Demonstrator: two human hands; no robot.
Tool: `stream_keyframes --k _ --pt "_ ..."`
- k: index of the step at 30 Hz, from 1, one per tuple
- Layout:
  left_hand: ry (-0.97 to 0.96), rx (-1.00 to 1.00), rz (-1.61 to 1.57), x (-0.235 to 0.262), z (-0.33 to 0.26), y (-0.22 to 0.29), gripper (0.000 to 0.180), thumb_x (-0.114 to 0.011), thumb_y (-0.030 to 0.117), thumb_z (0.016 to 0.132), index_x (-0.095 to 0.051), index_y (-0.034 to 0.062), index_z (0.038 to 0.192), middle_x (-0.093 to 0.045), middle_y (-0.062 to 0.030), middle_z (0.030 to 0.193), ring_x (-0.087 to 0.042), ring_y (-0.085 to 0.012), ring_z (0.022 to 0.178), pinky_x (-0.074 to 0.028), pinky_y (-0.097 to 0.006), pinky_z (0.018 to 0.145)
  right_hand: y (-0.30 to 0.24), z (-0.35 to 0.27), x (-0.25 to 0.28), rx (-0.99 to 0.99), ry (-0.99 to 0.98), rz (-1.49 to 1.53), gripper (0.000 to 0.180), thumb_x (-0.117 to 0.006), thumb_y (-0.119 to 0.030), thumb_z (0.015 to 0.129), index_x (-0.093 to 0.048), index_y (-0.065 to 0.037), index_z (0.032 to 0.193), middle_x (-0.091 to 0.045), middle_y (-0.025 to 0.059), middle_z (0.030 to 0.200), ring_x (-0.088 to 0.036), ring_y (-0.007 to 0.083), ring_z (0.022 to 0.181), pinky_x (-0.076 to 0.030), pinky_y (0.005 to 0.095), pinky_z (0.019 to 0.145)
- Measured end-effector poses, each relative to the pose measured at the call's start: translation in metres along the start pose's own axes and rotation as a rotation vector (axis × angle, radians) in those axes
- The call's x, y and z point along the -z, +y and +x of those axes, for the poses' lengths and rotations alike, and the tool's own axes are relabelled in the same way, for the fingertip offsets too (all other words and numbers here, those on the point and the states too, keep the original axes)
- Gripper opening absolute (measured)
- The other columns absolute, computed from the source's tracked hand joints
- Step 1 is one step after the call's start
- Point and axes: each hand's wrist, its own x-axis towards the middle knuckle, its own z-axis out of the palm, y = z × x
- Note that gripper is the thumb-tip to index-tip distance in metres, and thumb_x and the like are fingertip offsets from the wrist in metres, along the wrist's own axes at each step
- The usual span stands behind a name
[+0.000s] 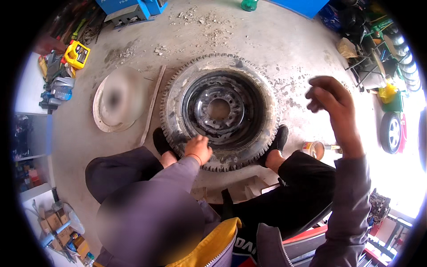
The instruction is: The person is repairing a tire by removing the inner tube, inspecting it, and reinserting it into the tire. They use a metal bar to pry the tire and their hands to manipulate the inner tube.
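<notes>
A truck tyre lies flat on the floor between my feet, with a black steel wheel rim inside it. The rim has a round centre hole and a ring of bolt holes. Low on the tyre's near left part, my left hand is closed against the sidewall by the rim edge; whatever its fingers hold is hidden. My right hand is raised to the right, apart from the tyre. Its fingers are curled and slightly blurred, and I cannot make out anything in them.
A pale wheel disc and a long flat bar lie left of the tyre. A tin can stands at right. Dirt crumbs are scattered beyond. A yellow jug stands at far left, and a small spoked wheel at far right.
</notes>
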Motion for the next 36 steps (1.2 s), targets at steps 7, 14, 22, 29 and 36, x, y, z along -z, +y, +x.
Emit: stream_keyframes --k 7,14,22,29,36 --pt "-0.426 -0.201 0.09 -0.024 0.047 0.041 0.065 -0.066 0.055 0.084 -0.055 0.005 0.125 -0.049 -0.0154 0.132 -0.043 -0.0327 0.13 -0.037 -0.043 0.108 0.04 -0.024 0.001 -0.152 0.12 0.11 0.023 -0.058 -0.01 0.094 -0.062 0.002 0.112 -0.066 0.0061 0.089 -0.062 0.0125 0.078 -0.05 0.0263 0.071" --pt "-0.49 -0.222 0.089 -0.017 0.069 0.037 0.063 -0.064 0.061 0.082 -0.062 0.003 0.107 -0.059 -0.0151 0.117 -0.052 -0.0325 0.118 -0.041 -0.042 0.101 0.047 -0.009 -0.001 -0.126 -0.021 -0.106 0.022 -0.067 -0.007 0.088 -0.065 0.0 0.108 -0.064 0.0032 0.083 -0.056 0.0086 0.071 -0.048 0.0256 0.066" --pt "-0.513 -0.264 0.125 -0.022 0.048 0.042 0.059 -0.062 0.048 0.087 -0.053 0.0037 0.124 -0.048 -0.0162 0.125 -0.043 -0.0339 0.125 -0.035 -0.045 0.106 0.009 0.02 0.006 -0.061 -0.227 -0.089 0.029 -0.067 -0.007 0.082 -0.063 0.003 0.11 -0.066 0.0071 0.09 -0.061 0.0124 0.077 -0.049 0.0269 0.073" --pt "-0.519 -0.164 0.178 -0.02 0.073 0.029 0.057 -0.049 0.057 0.094 -0.067 0.0052 0.112 -0.061 -0.0175 0.119 -0.053 -0.0342 0.119 -0.041 -0.044 0.102 0.012 0.023 0.002 -0.12 -0.27 -0.069 0.031 -0.065 -0.006 0.083 -0.063 0.004 0.112 -0.066 0.0063 0.09 -0.062 0.0119 0.081 -0.05 0.0276 0.076" --pt "-0.718 0.011 0.004 -0.01 0.073 0.059 0.067 -0.043 0.062 0.094 -0.072 0.0024 0.105 -0.066 -0.0196 0.113 -0.06 -0.0356 0.111 -0.045 -0.045 0.097 0.047 0.026 0.008 -0.163 -0.164 -0.207 0.029 -0.071 -0.009 0.085 -0.064 0.0 0.112 -0.066 0.0067 0.085 -0.062 0.0114 0.071 -0.051 0.027 0.065"
